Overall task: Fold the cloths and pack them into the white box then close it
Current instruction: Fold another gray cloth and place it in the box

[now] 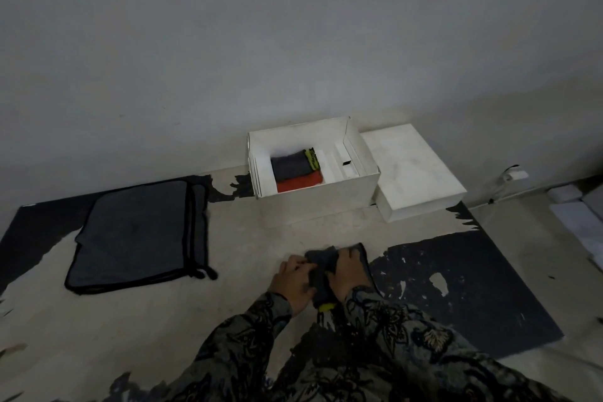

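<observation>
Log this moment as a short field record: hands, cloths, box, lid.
left hand: pressing on the grey cloth
right hand: pressing on the same cloth, which is partly folded on the floor
white box: open, by the wall
packed: grey folded cloth and red folded cloth
lid: off, right of the box
unfolded pile: flat grey cloths, left

Box (pixel 318 202) white, lid (pixel 421 173) white. Inside: grey cloth (pixel 290 165), orange-red cloth (pixel 300 184), yellow-black trim (pixel 311 158). Held cloth (pixel 321 263) dk grey, yellow tag (pixel 326 306). Flat cloths (pixel 137 235) grey w/ black edging. Sleeves (pixel 391 320) dk floral print. Floor (pixel 163 320) beige, black patches.
</observation>
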